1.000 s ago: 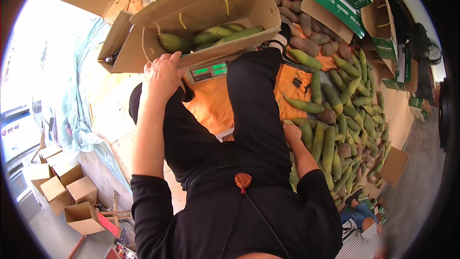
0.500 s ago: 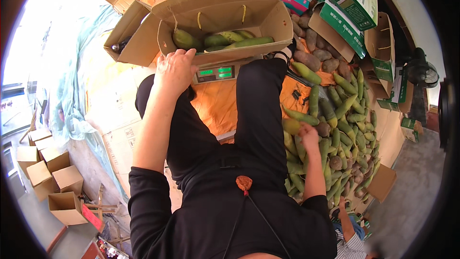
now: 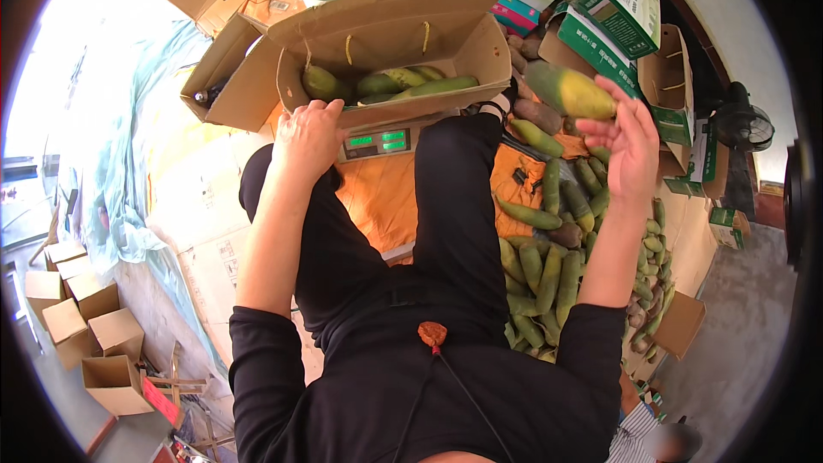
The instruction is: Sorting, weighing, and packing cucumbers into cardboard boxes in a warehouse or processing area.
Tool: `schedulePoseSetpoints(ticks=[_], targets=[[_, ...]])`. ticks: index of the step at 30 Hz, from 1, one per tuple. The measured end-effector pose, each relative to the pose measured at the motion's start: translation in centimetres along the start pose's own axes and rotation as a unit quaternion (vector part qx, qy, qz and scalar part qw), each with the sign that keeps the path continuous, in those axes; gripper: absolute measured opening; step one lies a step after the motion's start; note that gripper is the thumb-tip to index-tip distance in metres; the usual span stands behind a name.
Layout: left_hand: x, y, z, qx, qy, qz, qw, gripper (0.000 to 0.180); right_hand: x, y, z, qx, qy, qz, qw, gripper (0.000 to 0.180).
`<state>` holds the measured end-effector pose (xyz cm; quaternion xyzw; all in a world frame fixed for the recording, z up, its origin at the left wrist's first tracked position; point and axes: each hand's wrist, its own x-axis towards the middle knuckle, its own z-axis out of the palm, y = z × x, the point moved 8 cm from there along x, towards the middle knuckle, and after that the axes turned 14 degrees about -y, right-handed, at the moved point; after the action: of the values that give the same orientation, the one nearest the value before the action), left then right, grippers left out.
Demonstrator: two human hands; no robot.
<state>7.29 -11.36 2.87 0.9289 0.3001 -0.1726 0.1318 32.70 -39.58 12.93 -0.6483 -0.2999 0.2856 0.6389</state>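
My right hand (image 3: 630, 141) is raised over the heap, its fingers closed on the yellowish end of a large green radish (image 3: 561, 90). That radish points toward the open cardboard box (image 3: 390, 21), which has yellow cord handles. Several green radishes (image 3: 437, 86) lie inside the box. My left hand (image 3: 307, 139) rests at the box's near left edge, fingers bent over the rim; the fingertips are partly hidden. Under the box, a scale (image 3: 377, 143) shows a lit green display between my knees.
A heap of green radishes (image 3: 549, 279) spreads to my right, with brownish-purple roots (image 3: 538, 113) among them. Printed green-and-white cartons (image 3: 600, 47) stand at the far right, near a black fan (image 3: 744, 118). Small cardboard boxes (image 3: 118, 333) sit at the lower left. Another person's striped sleeve (image 3: 636, 433) shows at lower right.
My right hand has risen from the heap and moved far and to the right, carrying the radish up beside the box. My left hand stays on the box edge.
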Motion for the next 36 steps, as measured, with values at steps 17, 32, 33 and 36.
schedulePoseSetpoints(ticks=[17, 32, 33, 36], targets=[[0.5, 0.1, -0.3, 0.029, 0.003, 0.019, 0.999, 0.046, 7.3, 6.5, 10.0, -0.109, -0.109, 0.01, 0.988, 0.026], [1.1, 0.0, 0.4, 0.0, -0.02, 0.004, 1.0, 0.047, -19.5, 37.3, -2.1, -0.037, 0.011, 0.451, 0.892, 0.017], [0.9, -0.2, 0.4, 0.004, -0.018, -0.002, 1.0, 0.047, -19.7, 38.5, -1.7, -0.034, 0.005, 0.449, 0.893, 0.017], [1.1, -0.1, 0.3, 0.01, -0.004, 0.003, 1.0, 0.048, -21.4, 43.1, -2.1, -0.003, 0.047, 0.501, 0.864, 0.017]])
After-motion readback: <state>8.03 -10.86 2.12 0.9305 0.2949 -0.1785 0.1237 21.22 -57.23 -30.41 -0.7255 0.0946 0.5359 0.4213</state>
